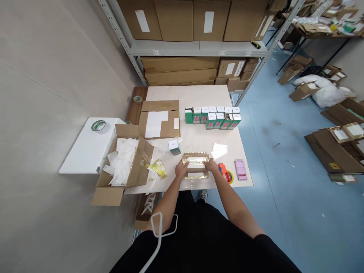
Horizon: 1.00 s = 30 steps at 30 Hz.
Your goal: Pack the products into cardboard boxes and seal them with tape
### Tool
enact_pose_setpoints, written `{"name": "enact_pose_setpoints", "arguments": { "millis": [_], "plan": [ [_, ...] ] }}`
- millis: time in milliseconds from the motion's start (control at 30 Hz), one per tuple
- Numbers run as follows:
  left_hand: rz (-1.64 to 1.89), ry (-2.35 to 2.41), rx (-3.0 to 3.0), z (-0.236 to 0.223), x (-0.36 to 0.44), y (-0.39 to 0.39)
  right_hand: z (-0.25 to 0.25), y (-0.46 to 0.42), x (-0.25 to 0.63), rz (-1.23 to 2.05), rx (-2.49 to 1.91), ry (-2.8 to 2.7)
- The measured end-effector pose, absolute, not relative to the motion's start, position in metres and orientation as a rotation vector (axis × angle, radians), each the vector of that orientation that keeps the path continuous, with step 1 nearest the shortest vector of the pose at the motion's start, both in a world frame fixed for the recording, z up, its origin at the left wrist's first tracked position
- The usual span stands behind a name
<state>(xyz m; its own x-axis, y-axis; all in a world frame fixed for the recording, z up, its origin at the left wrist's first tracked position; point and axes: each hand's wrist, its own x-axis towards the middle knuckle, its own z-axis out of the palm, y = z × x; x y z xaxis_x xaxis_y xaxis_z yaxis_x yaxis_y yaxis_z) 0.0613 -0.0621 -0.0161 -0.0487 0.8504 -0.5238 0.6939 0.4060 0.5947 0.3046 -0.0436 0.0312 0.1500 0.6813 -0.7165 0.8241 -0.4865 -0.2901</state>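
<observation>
At the table's front edge lies a small cardboard box [195, 170] with shiny tape along its edges and white strips on top. My left hand [181, 168] grips its left side, thumb on top. On the right side my right hand [211, 165] holds it the same way; the fingers under both sides are hidden. Just right of my right hand is a red tape dispenser [223, 168] with a yellow tape roll [231, 177]. White paper pieces [218, 151] lie behind it. A single small green-and-white box [174, 147] stands behind my left hand.
Several green-and-white boxes [212, 120] stand in rows at the back right. A flattened carton [162, 120] lies back left. An open carton [142, 163] of white paper is at the left edge, near a crumpled yellow wrapper [158, 169]. A pink item [241, 170] lies far right. A shelf [176, 48] overhangs the back.
</observation>
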Motion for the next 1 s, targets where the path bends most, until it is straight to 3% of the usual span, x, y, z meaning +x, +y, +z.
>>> {"name": "enact_pose_setpoints", "arguments": {
  "millis": [267,633,767,900,1000],
  "plan": [
    [0.374,1.736,1.189,0.000,0.043,-0.059,0.050,-0.074,0.302,-1.289,2.283,1.622],
    [0.858,1.613,1.119,0.042,0.043,-0.039,0.080,-0.092,0.318,-1.601,3.128,1.501],
    [0.759,1.665,1.035,0.027,0.054,-0.041,0.047,-0.096,0.326,-1.747,3.104,1.503],
    [0.408,1.756,1.076,0.005,0.061,-0.061,0.013,-0.110,0.323,-1.708,2.770,1.457],
    [0.356,1.761,1.093,-0.002,0.062,-0.071,0.001,-0.115,0.315,-1.656,2.814,1.560]
  ]
}}
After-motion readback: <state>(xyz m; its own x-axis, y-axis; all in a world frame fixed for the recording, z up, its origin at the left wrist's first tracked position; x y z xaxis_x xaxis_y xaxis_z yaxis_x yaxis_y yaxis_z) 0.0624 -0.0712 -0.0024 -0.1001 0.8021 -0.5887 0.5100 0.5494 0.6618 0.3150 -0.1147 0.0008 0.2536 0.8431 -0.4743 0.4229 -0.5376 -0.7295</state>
